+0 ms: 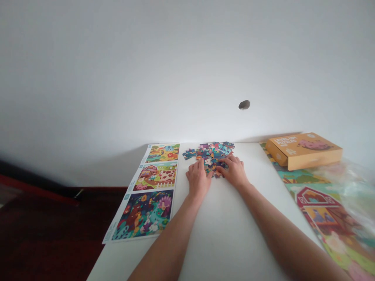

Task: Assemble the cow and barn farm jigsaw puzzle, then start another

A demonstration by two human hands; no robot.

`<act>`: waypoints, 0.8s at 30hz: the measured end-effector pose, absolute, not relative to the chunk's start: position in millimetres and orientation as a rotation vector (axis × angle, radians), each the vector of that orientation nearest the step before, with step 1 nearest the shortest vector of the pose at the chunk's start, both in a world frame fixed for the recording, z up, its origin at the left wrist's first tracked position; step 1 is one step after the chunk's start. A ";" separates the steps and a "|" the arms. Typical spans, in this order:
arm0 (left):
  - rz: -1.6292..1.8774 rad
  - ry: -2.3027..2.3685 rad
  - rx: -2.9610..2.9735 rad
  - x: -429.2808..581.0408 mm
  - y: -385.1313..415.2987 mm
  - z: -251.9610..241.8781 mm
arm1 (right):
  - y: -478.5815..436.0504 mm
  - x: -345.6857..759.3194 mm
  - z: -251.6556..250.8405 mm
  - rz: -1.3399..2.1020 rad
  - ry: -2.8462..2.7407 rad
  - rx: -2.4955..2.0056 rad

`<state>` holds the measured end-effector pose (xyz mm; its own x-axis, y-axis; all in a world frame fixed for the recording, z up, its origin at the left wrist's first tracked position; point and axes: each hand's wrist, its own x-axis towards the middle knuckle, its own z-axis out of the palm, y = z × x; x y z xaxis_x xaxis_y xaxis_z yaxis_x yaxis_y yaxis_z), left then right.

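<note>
A heap of colourful jigsaw puzzle pieces [215, 150] lies on the white table near the wall. My left hand [199, 177] rests at the heap's near left edge, fingers bent and apart from the thumb, touching the pieces; I make out nothing held in it. At the near right edge, my right hand [234, 170] has its thumb and forefinger around a dark puzzle piece [221, 164]. The fingertips partly cover the pieces there. Left of the heap lies a sheet [129, 203] with three printed pictures: yellow animals, a farm and a dark night forest.
An orange puzzle box [307, 150] lies at the back right, its end flap open. Beneath and before it is a large farm picture [319, 218], partly under clear plastic wrap [357, 187]. The white wall [187, 78] with a hole [244, 104] stands behind the table [228, 234].
</note>
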<state>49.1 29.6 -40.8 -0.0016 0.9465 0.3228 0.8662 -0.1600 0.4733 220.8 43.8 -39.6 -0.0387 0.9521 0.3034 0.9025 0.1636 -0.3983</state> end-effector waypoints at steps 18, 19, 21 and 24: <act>0.912 2.025 1.895 37.9 36.0 -36.8 | 48.9 231.3 -52.3 0.154 -1.800 -1.671; 0.922 2.020 1.893 37.9 35.7 -36.1 | 50.3 233.7 -53.8 0.170 -1.769 -1.659; 0.937 2.009 1.912 38.7 34.3 -34.2 | 52.9 237.6 -56.7 0.189 -1.699 -1.655; 0.956 1.889 2.056 41.8 29.1 -31.0 | 55.2 240.5 -59.0 0.182 -1.606 -1.662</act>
